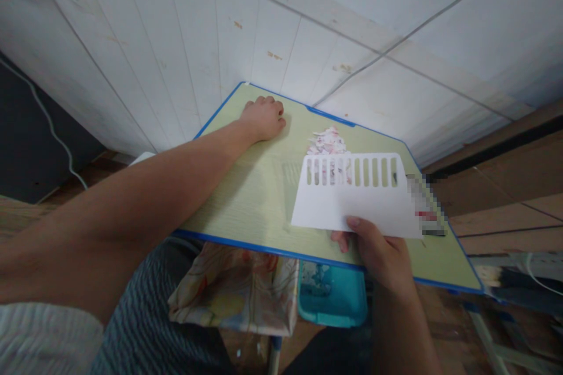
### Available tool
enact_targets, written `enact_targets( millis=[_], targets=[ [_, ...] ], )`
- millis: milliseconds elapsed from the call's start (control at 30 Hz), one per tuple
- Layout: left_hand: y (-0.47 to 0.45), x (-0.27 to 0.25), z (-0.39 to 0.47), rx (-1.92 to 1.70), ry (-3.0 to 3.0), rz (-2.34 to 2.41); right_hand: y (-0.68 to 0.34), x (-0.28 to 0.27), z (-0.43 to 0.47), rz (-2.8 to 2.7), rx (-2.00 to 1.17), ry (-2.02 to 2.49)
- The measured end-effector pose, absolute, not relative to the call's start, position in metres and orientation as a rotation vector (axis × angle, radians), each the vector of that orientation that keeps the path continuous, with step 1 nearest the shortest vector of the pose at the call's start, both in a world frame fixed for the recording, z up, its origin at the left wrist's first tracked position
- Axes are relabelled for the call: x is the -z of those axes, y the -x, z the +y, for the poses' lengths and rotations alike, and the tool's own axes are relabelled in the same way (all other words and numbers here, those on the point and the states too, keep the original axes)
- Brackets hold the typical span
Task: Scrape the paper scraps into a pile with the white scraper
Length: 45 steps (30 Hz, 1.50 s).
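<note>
My right hand [380, 249] grips the lower edge of a white card [352, 202], thumb on top and fingers beneath. A row of rounded slots runs along the card's upper part, and the tabletop shows through several of them. Just beyond the card lies a small heap of pale paper scraps [328, 140], its near side covered by the card. My left hand [264, 118] rests palm down near the far left corner of the light green table [246, 187]. Its fingers are curled in; whatever is under them, if anything, is hidden.
The blue-edged table meets a white panelled wall [246, 29] with a cable running down it. A blurred-out item [424, 205] lies at the right. Below the near edge are a flower-patterned cloth [233, 293] and a turquoise plastic container [334, 302].
</note>
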State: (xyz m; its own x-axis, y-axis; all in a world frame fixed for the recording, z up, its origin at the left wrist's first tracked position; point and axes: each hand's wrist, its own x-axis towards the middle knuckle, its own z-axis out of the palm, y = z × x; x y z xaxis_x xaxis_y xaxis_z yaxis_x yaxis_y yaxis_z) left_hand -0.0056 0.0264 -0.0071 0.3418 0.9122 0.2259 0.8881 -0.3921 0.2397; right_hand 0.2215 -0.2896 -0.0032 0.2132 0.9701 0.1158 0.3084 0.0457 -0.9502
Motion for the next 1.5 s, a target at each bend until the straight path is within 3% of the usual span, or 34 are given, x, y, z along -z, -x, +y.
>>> enact_targets(
  millis=[667,1333,1500],
  targets=[
    [0.006,0.005,0.024,-0.503,-2.491,1.676,-0.219,-0.002,-0.293,-1.416,-0.813,1.488],
    [0.007,0.008,0.027,-0.546,-2.467,1.661,-0.229,0.004,-0.302,-1.338,-1.046,1.516],
    [0.007,0.005,0.025,-0.516,-2.487,1.662,-0.223,0.009,-0.31,-1.295,-0.948,1.526]
  ],
)
